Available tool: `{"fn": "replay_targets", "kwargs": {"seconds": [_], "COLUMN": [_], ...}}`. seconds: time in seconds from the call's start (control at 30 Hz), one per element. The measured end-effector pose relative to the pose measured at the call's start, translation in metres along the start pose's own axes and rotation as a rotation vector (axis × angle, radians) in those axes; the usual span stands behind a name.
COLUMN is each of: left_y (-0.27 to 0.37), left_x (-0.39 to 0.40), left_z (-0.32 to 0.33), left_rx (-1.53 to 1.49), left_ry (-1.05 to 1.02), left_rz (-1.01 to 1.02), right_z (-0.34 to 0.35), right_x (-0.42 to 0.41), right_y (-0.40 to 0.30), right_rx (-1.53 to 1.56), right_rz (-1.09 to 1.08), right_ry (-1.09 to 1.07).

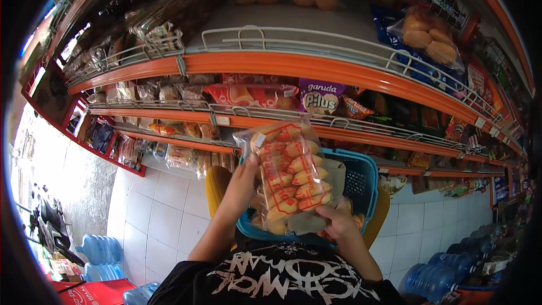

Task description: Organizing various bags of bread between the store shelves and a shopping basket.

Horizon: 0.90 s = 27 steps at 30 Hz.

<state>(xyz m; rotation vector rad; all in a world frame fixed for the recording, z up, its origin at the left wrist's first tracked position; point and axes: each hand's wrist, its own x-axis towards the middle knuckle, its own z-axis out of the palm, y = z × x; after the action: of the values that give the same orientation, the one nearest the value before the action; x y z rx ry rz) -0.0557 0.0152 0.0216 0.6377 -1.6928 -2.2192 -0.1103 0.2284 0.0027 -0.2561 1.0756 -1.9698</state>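
A clear plastic bag of small oblong baked pastries [294,173], printed in red with a small white sticker near its upper left corner, is held between both hands. My left hand [245,180] grips its left edge near the top. At the lower right corner, my right hand [336,219] pinches the plastic with the thumb on top. Directly beneath the bag is a blue plastic shopping basket [369,178] on my lap, between my knees in yellow trousers [217,184]. More packed items show inside the basket, partly hidden by the bag.
Orange-edged store shelves [271,64] with wire guard rails rise ahead, holding bagged buns [430,38], a purple snack pack [320,96] and red packets [254,95]. Blue water bottles [436,275] stand at right, more water jugs [99,249] at left. White floor tiles [165,212] lie below.
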Motion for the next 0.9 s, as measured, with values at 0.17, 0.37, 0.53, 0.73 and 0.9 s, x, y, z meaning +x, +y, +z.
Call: {"fn": "replay_targets", "kwargs": {"seconds": [0.17,0.37,0.53,0.73,0.9], "left_y": [0.014,-0.011,0.084,0.221,0.292], "left_x": [-0.032,-0.037,-0.021,0.057,0.163], "left_z": [0.024,0.026,0.041,0.107,0.134], "left_rx": [0.021,0.439,0.655,0.607,0.92], "left_ry": [-0.353,-0.253,-0.345,-0.45,-0.162], "left_rz": [0.108,0.498,1.024,0.887,0.897], "right_z": [-0.001,0.002,-0.001,-0.009,-0.045], "right_x": [-0.002,-0.005,-0.024,-0.052,-0.066], "right_y": [0.006,-0.002,-0.008,-0.036,-0.033], "right_rx": [0.015,-0.214,-0.229,-0.043,-0.086], "right_rz": [-0.25,-0.535,-0.677,-0.847,-1.002], "right_ry": [0.14,0.153,0.064,0.369,0.53]}}
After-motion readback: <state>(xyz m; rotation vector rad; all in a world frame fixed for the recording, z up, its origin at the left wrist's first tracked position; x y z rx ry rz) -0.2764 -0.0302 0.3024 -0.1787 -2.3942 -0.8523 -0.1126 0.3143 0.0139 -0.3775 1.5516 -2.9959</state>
